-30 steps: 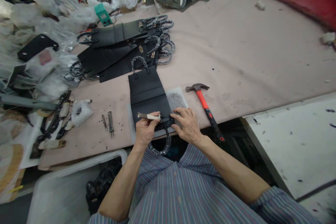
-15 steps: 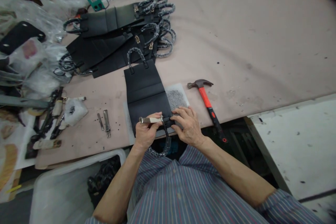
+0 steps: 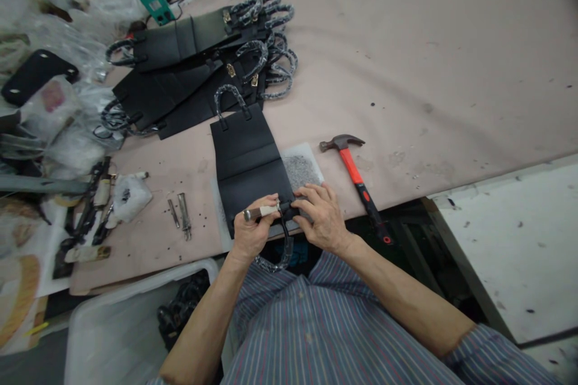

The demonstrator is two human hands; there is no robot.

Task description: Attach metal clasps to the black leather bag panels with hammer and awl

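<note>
The taped rod tool's (image 3: 259,213) free end has dipped slightly, now just below nine o'clock. The matte black bag panel (image 3: 253,171) lies flat at the table's (image 3: 406,102) near edge, creased across, plastic-wrapped handles at five (image 3: 288,249) and eleven o'clock (image 3: 230,89). The left hand (image 3: 248,233) clasps the tool; the right hand (image 3: 324,216), thumb and fingers narrowly parted, pinches the panel's near end.

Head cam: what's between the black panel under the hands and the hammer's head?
In the head view, the exposed part of a pale slab with a speckled top beside the black panel, then a strip of tabletop before the hammer's head.
</note>
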